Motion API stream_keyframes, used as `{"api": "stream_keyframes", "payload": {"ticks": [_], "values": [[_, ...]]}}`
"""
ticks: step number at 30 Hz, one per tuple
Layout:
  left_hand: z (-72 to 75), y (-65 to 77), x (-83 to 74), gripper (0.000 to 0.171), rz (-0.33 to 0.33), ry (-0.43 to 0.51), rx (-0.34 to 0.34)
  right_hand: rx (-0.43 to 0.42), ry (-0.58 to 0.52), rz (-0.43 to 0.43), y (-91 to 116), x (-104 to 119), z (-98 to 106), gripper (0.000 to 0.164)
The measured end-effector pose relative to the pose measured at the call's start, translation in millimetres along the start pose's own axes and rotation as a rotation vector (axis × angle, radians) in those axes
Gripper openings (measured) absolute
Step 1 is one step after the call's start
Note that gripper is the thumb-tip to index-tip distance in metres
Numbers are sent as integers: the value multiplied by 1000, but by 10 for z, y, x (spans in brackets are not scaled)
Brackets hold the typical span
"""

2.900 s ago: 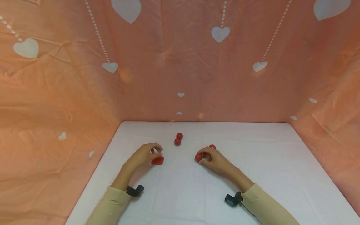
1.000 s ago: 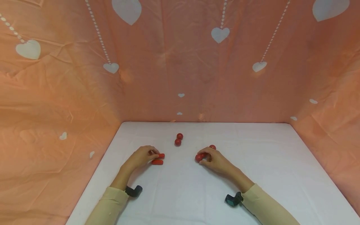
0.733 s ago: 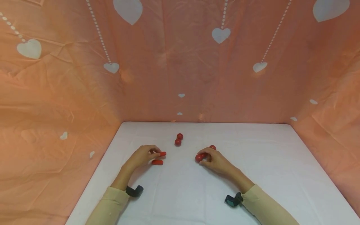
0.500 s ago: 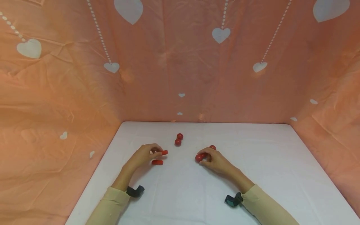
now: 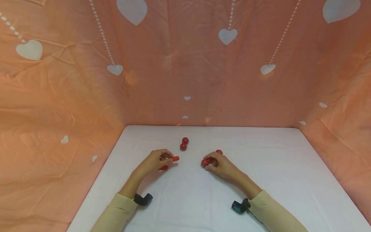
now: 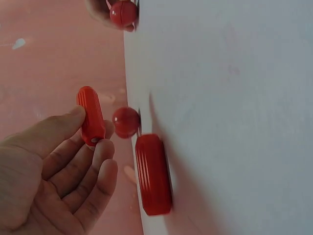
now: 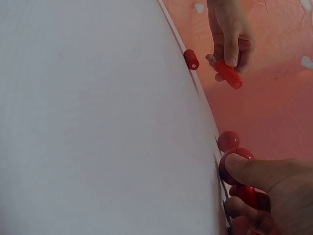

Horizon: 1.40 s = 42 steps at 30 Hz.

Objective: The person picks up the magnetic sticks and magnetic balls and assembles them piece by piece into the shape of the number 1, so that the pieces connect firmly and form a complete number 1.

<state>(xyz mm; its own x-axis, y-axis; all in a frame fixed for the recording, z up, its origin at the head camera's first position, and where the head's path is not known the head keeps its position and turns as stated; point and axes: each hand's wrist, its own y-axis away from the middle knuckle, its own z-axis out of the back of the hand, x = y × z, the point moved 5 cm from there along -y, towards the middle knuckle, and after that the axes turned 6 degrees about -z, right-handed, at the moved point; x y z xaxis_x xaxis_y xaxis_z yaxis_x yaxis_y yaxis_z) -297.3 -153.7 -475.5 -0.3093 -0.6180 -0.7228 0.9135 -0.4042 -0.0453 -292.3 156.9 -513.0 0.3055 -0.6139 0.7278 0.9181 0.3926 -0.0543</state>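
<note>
Between thumb and fingertips my left hand [image 5: 153,161] pinches a red ribbed cylinder [image 6: 92,117], raised above the table. A second ribbed cylinder [image 6: 154,176] lies on the white cloth just under that hand, partly hidden by it in the head view. My right hand [image 5: 223,166] grips a red ball [image 5: 204,163] low at the table, with the thumb against it in the right wrist view. Beside this ball a red piece [image 7: 247,196] shows among the fingers, mostly hidden. Another red ball [image 5: 219,151] peeks out behind the right knuckles.
Two red balls [image 5: 183,147] sit close together farther back, between the hands. White cloth [image 5: 185,199] covers the table. A peach curtain with white hearts [image 5: 174,64] rises along the back and sides.
My left hand has gone from hovering over the two cylinders to pinching one, lifting it and carrying it right. The other cylinder stays put. My right hand has barely moved.
</note>
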Motion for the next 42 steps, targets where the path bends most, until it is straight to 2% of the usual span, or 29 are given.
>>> {"api": "stream_keyframes", "payload": {"ticks": [4,8,14,26,32,42], "values": [[-59,-20,-43,20,-16,36,30,3,-2,-8,-3,0,1,38],[-131,-29,-95,22,2,69,79,-1,-10,1,-3,6,9,38],[-240,-47,-146,19,34,26,121,0,-8,-15,-10,4,13,38],[-480,-81,-242,12,-57,-9,208,6,-16,-6,-14,4,11,38],[-578,-113,-257,16,-48,-11,212,5,-19,35,-9,17,-1,37],[-702,-122,-317,19,-20,22,188,-2,-14,46,2,24,9,37]]}}
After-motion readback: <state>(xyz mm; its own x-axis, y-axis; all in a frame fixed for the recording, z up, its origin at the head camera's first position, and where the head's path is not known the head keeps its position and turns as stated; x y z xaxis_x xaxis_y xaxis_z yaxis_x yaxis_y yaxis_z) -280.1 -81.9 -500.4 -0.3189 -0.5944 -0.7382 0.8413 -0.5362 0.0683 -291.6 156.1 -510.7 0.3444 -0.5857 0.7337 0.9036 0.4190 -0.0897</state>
